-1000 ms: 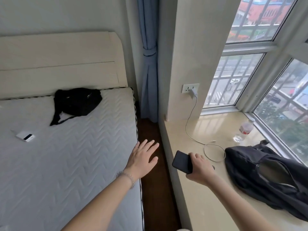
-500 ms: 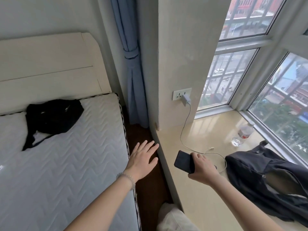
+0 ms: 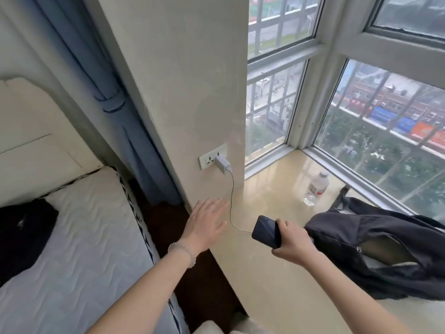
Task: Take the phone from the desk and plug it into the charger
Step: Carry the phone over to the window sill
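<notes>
My right hand [image 3: 292, 243] grips a dark phone [image 3: 266, 231] above the beige window ledge [image 3: 277, 273], screen side up. A white charger [image 3: 222, 164] sits plugged into the wall socket [image 3: 206, 159]. Its thin cable [image 3: 231, 201] drops to the ledge and runs toward the phone; its free end is hidden behind the phone and hand. My left hand [image 3: 204, 225] is open with fingers spread, hovering over the ledge's near corner just left of the cable, holding nothing.
A black backpack [image 3: 375, 251] lies on the ledge right of my right hand. A clear water bottle [image 3: 315, 189] stands near the window. The bed [image 3: 79, 237] with a black bag [image 3: 21, 235] is at left, blue curtain [image 3: 108, 92] behind.
The view has swung right and closer to the ledge. My left hand moved from over the bed's edge to the ledge near the cable. My right hand still holds the phone.
</notes>
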A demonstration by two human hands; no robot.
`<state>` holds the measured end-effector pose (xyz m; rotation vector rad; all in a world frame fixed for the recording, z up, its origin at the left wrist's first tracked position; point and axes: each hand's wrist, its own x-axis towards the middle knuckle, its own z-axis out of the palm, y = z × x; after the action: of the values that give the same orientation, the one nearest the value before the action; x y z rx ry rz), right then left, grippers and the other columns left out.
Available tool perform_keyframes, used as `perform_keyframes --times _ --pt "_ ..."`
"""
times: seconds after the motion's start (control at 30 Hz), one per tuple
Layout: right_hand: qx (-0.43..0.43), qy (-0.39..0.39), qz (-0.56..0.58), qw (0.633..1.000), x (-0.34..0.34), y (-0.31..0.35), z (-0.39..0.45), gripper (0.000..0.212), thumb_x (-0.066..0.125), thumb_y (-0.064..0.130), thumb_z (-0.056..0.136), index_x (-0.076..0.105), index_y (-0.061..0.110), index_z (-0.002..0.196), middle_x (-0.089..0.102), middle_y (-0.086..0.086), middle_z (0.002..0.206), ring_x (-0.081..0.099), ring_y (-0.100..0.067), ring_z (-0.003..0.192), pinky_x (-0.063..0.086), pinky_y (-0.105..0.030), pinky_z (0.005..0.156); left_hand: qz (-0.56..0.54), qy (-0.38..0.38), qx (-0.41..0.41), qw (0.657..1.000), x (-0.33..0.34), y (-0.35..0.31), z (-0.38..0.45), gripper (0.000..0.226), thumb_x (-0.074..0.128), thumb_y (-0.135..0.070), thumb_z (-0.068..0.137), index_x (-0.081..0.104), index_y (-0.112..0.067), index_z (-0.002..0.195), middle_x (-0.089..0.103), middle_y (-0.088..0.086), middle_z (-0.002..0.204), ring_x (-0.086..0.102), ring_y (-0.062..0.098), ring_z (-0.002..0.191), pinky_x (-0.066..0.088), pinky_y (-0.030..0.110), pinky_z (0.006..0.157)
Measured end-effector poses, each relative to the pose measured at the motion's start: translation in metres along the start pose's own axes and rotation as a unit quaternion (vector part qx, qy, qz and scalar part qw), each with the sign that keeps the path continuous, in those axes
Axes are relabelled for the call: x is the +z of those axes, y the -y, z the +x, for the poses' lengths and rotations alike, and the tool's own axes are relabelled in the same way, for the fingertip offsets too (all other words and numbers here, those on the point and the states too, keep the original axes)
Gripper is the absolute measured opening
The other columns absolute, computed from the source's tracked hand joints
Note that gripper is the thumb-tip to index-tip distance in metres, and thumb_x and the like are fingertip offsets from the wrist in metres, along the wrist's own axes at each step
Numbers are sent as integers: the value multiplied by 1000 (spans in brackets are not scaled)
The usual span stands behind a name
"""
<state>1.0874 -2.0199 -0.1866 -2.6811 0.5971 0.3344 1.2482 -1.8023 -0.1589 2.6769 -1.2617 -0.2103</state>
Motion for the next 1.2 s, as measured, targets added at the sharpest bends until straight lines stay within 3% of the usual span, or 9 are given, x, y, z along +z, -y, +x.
perform_keyframes --times 0.13,0.27,0.5,0.83,1.0,1.2 --pt "62 0 19 998 -3 -17 0 60 63 39 66 38 20 118 52 -2 108 48 -26 104 42 -39 82 -14 23 38 999 4 -11 39 55 32 -43 93 21 -33 146 21 -7 157 11 14 145 -2 36 117" --pt "116 -5 29 993 -3 -29 -3 54 62 41 65 39 21 110 48 -1 102 47 -27 101 36 -37 74 -36 52 82 995 9 -24 75 54 33 -43 92 23 -35 145 22 -9 156 9 12 144 -3 35 116" --pt "214 -8 48 976 1 -40 0 67 64 40 65 38 17 123 50 -5 110 47 -28 105 44 -42 88 -41 86 177 980 21 -35 133 51 38 -42 93 29 -35 143 26 -9 154 12 13 144 5 37 119" --pt "317 -42 77 944 23 -49 25 66 64 42 65 40 17 121 52 -4 107 49 -28 100 42 -39 78 -31 147 265 953 54 -47 202 48 39 -39 95 35 -28 142 32 -5 153 20 19 143 10 40 118" --pt "354 -47 96 929 43 -63 42 67 66 42 66 41 16 122 54 -6 109 51 -29 102 43 -39 81 -52 173 271 945 95 -57 232 48 44 -39 94 40 -22 138 44 -2 144 36 19 133 26 35 110" --pt "393 -53 115 911 75 -88 63 66 69 39 62 43 16 117 53 -5 104 51 -30 98 42 -40 77 -88 262 192 942 167 -68 257 43 48 -33 94 42 -15 132 54 5 129 44 23 121 40 35 95"
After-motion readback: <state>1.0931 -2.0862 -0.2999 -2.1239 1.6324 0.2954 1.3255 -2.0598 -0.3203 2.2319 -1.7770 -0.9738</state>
